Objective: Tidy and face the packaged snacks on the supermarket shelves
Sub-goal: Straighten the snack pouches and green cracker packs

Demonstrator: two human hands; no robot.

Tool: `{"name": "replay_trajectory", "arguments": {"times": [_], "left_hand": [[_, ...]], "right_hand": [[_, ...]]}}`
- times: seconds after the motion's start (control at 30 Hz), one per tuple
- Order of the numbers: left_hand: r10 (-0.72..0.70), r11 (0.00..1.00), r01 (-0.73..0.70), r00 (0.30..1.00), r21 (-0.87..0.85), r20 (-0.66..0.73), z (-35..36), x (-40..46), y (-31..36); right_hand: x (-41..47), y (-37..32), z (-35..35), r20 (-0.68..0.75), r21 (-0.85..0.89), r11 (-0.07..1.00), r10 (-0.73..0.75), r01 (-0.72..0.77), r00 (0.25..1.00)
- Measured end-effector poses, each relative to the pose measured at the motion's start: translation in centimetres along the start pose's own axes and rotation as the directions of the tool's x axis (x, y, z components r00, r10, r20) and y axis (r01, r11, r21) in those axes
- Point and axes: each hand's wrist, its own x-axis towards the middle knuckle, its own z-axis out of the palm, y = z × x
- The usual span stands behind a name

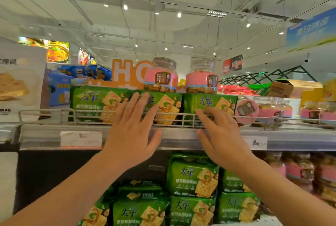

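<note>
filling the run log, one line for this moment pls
step: facing top shelf | left hand: flat on middle green cracker pack | right hand: fingers on right green cracker pack | pink-label jars: on top

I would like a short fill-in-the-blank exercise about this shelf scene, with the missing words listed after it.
1. Both hands, the left hand and the right hand, reach to the ____ cracker packs on the top shelf.
2. Two jars with ____ labels stand on top of those packs.
3. Right of the packs, one jar lies on its ____.
4. The price tag on the shelf edge shows the digit ____.

Missing words: green; pink; side; 3
</note>
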Motion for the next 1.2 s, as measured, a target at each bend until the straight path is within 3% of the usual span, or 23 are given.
{"name": "replay_trajectory", "arguments": {"times": [0.1,0.2,0.37,0.43,0.53,0.6,0.67,0.73,0.83,0.93,1.2], "left_hand": [[-0.059,0.998,0.058,0.998,0.011,0.026,1.6,0.6,3.4],[-0.124,0.992,0.123,0.991,-0.037,-0.039,2.2,0.7,4.8],[-0.111,0.994,0.109,0.987,-0.026,-0.112,1.5,1.2,5.0],[-0.099,0.995,0.094,0.987,-0.045,-0.126,0.8,1.9,4.7],[-0.09,0.99,0.072,0.985,-0.118,-0.15,-1.0,5.5,3.6],[-0.192,0.963,0.161,0.973,-0.217,-0.131,-2.1,9.2,2.8],[-0.343,0.888,0.315,0.939,-0.335,-0.026,-2.8,12.8,1.9],[-0.405,0.835,0.418,0.907,-0.357,0.114,-2.8,15.3,1.1],[-0.37,0.847,0.432,0.897,-0.31,0.24,-1.8,16.6,0.3],[-0.316,0.871,0.358,0.932,-0.336,0.177,-0.6,16.5,0.1],[-0.308,0.83,0.271,0.951,-0.488,0.005,0.1,15.9,-0.2]], "right_hand": [[-0.1,1.4,0.2,-0.039,-0.006,0.997,-0.08,0.079,0.996],[0.1,2.7,0.3,-0.076,-0.031,0.989,-0.147,0.145,0.986],[0.5,3.3,0.1,-0.103,-0.028,0.979,-0.205,0.203,0.973],[1.2,3.9,-0.5,-0.138,0.058,0.967,-0.238,0.248,0.961],[4.1,5.4,-2.7,-0.212,0.408,0.893,-0.108,0.188,0.971],[6.7,6.3,-4.2,-0.284,0.437,0.89,-0.004,0.133,0.959],[9.3,6.9,-5.0,-0.314,0.406,0.91,0.057,0.08,0.948],[11.4,7.0,-5.4,-0.216,0.413,0.911,0.1,-0.002,0.971],[14.1,6.9,-5.1,0.013,0.492,0.858,0.162,-0.147,0.987],[15.7,6.8,-4.2,0.106,0.601,0.759,0.235,-0.25,0.966],[16.5,7.0,-3.1,0.053,0.774,0.575,0.36,-0.266,0.932]]}}
